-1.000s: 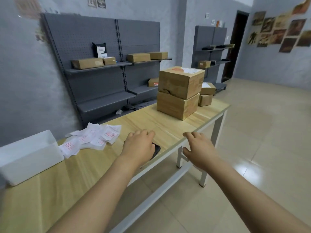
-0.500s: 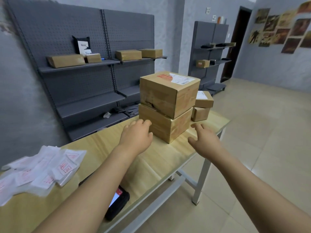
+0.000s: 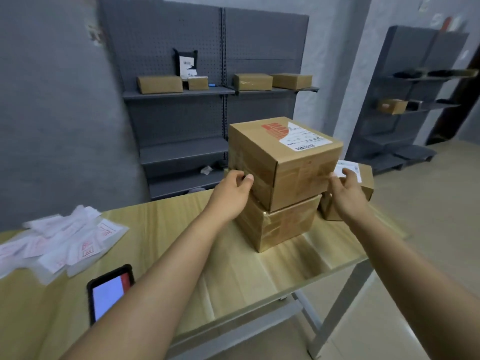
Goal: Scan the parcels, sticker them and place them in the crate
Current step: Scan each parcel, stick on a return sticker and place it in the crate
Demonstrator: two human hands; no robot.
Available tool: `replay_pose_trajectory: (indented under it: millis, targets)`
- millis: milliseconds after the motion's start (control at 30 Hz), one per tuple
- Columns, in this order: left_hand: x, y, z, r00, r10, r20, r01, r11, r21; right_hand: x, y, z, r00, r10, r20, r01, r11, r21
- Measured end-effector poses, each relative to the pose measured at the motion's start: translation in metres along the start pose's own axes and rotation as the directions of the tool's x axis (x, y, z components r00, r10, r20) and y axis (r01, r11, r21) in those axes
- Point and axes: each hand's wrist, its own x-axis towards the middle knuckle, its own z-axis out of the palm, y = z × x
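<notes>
Two brown cardboard parcels are stacked on the wooden table (image 3: 246, 276). The top parcel (image 3: 285, 162) has a white shipping label and a red mark on its lid and sits skewed on the lower parcel (image 3: 280, 224). My left hand (image 3: 232, 193) grips the top parcel's left side, and my right hand (image 3: 346, 193) grips its right side. Behind my right hand stand smaller parcels (image 3: 363, 178), one with a white label. A handheld scanner (image 3: 109, 292) with a lit screen lies near the table's front edge. A heap of red-printed stickers (image 3: 62, 242) lies to the left.
Grey pegboard shelving (image 3: 207, 92) behind the table holds several brown boxes. A second grey shelf unit (image 3: 415, 105) stands at the back right by a dark doorway. The tiled floor opens out to the right of the table. No crate is in view.
My left hand left the scanner on the table. Both hands travelled forward to the stack and closed on the sides of the top parcel. The view shifted right, so the white crate dropped out of sight.
</notes>
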Motion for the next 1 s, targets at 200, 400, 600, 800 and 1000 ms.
replay_pose_trajectory:
  millis: [200, 400, 600, 800, 1000]
  targets:
    - [0.007, 0.022, 0.016, 1.000, -0.019, 0.002, 0.019, 0.988, -0.156, 0.023, -0.005, 0.003, 0.994, -0.053, 0.094, 0.033, 0.978, 0.206]
    - [-0.006, 0.017, 0.012, 0.998, -0.012, -0.067, 0.002, 0.990, -0.141, 0.018, -0.024, 0.010, 0.990, -0.075, 0.117, 0.046, 0.970, 0.239]
    - [-0.035, -0.012, -0.047, 0.959, -0.093, -0.266, 0.023, 0.967, -0.256, -0.023, -0.065, 0.043, 0.968, -0.187, 0.170, 0.136, 0.952, 0.275]
    - [-0.093, -0.059, -0.129, 0.914, -0.240, -0.327, 0.093, 0.908, -0.408, -0.095, -0.107, 0.098, 0.924, -0.257, 0.284, 0.161, 0.933, 0.322]
    - [-0.171, -0.126, -0.210, 0.814, -0.459, -0.355, 0.216, 0.808, -0.548, -0.192, -0.125, 0.166, 0.836, -0.293, 0.463, 0.126, 0.925, 0.358]
